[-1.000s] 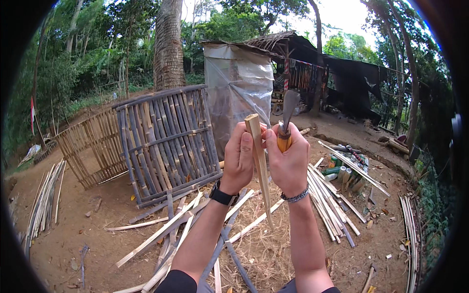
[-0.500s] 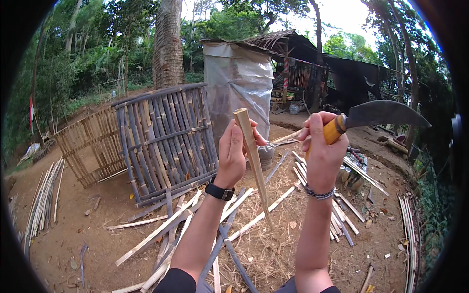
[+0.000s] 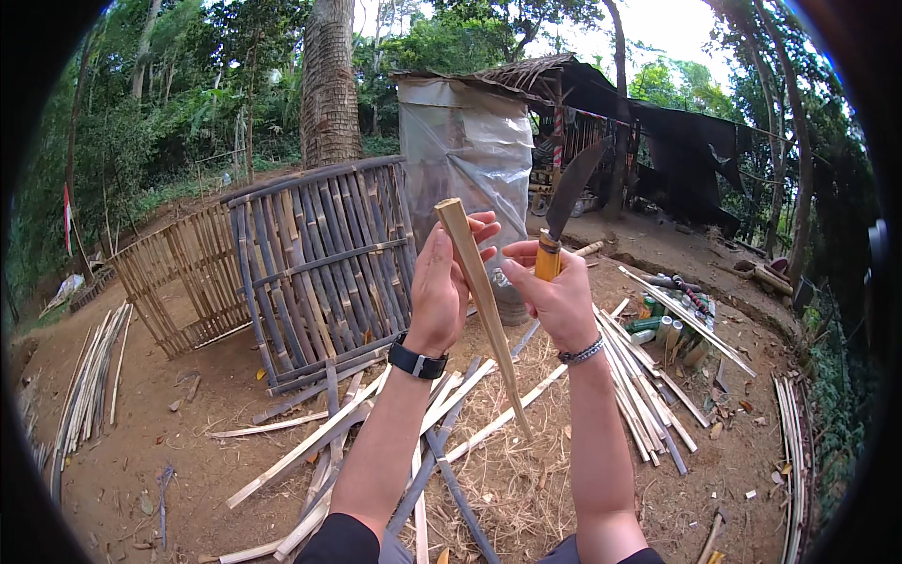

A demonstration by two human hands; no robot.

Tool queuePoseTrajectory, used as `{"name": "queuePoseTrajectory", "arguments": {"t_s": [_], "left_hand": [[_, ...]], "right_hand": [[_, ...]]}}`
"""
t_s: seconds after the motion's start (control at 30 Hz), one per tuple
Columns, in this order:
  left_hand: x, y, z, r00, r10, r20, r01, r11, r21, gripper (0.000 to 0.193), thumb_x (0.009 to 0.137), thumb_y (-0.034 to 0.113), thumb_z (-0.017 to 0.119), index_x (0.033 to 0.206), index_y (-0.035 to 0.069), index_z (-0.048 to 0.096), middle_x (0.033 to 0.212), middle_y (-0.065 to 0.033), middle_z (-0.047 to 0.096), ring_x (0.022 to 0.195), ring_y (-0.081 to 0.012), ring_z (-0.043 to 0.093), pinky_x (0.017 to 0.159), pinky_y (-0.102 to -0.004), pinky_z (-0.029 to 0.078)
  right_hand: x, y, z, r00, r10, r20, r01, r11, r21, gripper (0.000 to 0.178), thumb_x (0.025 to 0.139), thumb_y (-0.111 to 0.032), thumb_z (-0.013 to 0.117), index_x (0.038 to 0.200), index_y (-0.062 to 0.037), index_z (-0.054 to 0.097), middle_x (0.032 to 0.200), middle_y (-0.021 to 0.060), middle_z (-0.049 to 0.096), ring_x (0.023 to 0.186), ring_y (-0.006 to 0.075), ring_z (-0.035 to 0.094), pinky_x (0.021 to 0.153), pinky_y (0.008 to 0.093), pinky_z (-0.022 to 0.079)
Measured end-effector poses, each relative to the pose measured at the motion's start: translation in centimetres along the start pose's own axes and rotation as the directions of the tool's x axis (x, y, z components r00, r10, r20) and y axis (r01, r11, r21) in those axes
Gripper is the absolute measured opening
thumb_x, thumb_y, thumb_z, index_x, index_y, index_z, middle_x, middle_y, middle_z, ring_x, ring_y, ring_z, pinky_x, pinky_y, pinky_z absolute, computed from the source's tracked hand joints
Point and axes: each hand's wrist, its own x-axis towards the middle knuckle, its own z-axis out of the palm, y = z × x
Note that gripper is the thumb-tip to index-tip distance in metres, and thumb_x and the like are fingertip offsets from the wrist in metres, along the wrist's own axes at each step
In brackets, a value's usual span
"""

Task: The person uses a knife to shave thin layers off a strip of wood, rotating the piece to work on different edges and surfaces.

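My left hand (image 3: 440, 296) holds a pale tapered wooden stake (image 3: 477, 282), its thick cut end up and its thin end slanting down to the right. The stake lies against the palm and thumb, with the fingers behind it partly hidden. Just right of the stake, my right hand (image 3: 556, 296) grips a machete by its yellowish handle (image 3: 548, 256). The dark curved blade (image 3: 575, 188) points up and slightly right. The two hands are close together in front of me, the blade apart from the stake.
Split bamboo strips (image 3: 310, 461) lie crossed on the dirt below, with another pile (image 3: 639, 385) to the right. A slatted bamboo panel (image 3: 324, 268) leans at left, beside a lighter bamboo fence (image 3: 183, 282). Behind stand a plastic-covered shelter (image 3: 470, 141) and a tree trunk (image 3: 331, 85).
My right hand has moved left and down, nearer the stake. The machete blade has swung from pointing right to pointing up. The left hand and stake have barely shifted.
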Motion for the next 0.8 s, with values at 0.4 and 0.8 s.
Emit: {"name": "queuePoseTrajectory", "arguments": {"t_s": [0.4, 0.8], "left_hand": [[0.2, -0.2, 0.1, 0.999, -0.028, 0.045, 0.029, 0.999, -0.019, 0.039, 0.104, 0.035, 0.028, 0.115, 0.005, 0.049, 0.134, -0.0178, 0.046, 0.128, -0.0279, 0.043, 0.106, -0.043, 0.038], [-0.1, 0.5, -4.9, 0.978, -0.068, -0.198, 0.062, 0.997, -0.035, 0.047, 0.102, 0.046, 0.025, 0.116, 0.007, 0.047, 0.098, -0.0091, 0.061, 0.093, -0.0207, 0.06, 0.085, -0.0345, 0.048]], "right_hand": [[0.4, 0.8, 2.1, 0.964, -0.246, -0.101, 0.238, 0.967, -0.088, 0.015, 0.084, -0.013, 0.069, 0.083, 0.0016, 0.066, 0.069, 0.0012, 0.064, 0.063, 0.0032, 0.055, 0.055, 0.0207, 0.045], [0.7, 3.7, -2.7, 0.923, 0.37, -0.106, -0.35, 0.921, 0.172, 0.019, 0.095, -0.02, 0.052, 0.099, -0.0085, 0.037, 0.082, 0.0049, 0.049, 0.057, 0.011, 0.048, 0.046, 0.0251, 0.04]]}}
